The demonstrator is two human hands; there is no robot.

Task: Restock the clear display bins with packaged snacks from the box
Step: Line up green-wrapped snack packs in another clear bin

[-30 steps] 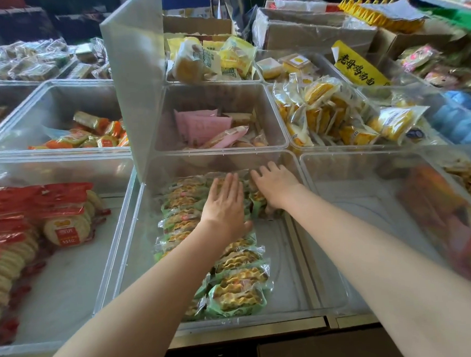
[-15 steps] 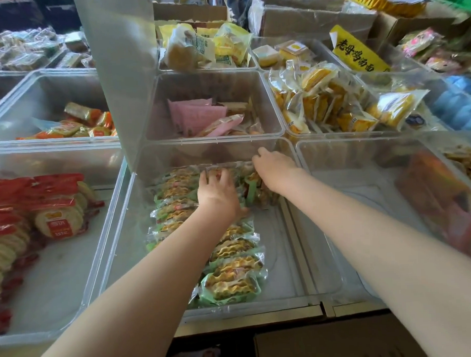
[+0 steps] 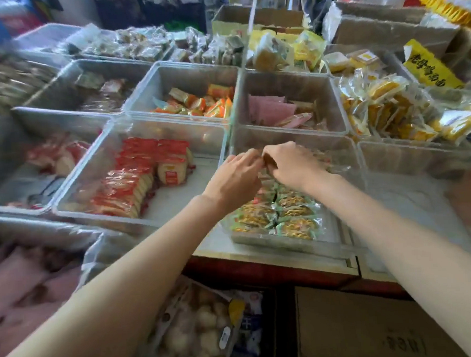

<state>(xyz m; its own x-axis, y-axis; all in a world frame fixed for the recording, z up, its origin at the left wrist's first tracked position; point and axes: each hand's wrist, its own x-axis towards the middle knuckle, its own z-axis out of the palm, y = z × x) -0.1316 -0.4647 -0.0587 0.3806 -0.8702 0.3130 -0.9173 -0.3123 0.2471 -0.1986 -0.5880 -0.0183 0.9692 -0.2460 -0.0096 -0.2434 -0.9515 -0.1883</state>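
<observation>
Both hands meet over the far end of a clear bin (image 3: 341, 243) that sits at the front edge of the table (image 3: 274, 261). The left hand (image 3: 235, 175) and the right hand (image 3: 291, 163) have their fingers curled inward and touching tip to tip, and they seem to pinch something small and brownish between them; motion blur hides what it is. Under the wrists, green-wrapped snack packs (image 3: 280, 214) lie flat in two rows, and the rows run lengthwise from the near wall of the bin away toward its far wall, each pack with its long side across the row. The right part of this bin's floor is bare. Just left of it another clear bin (image 3: 74, 203) holds red-wrapped round crackers (image 3: 139, 178) stacked on edge in rows that slant toward the near left corner. Behind stand bins with orange packs (image 3: 197, 104) and pink packs (image 3: 271, 111), and to the right a heap of yellow packs (image 3: 389, 107). Below the table edge sits a cardboard box (image 3: 373, 326), its top closed, beside a bag of pale round snacks (image 3: 193, 328).
</observation>
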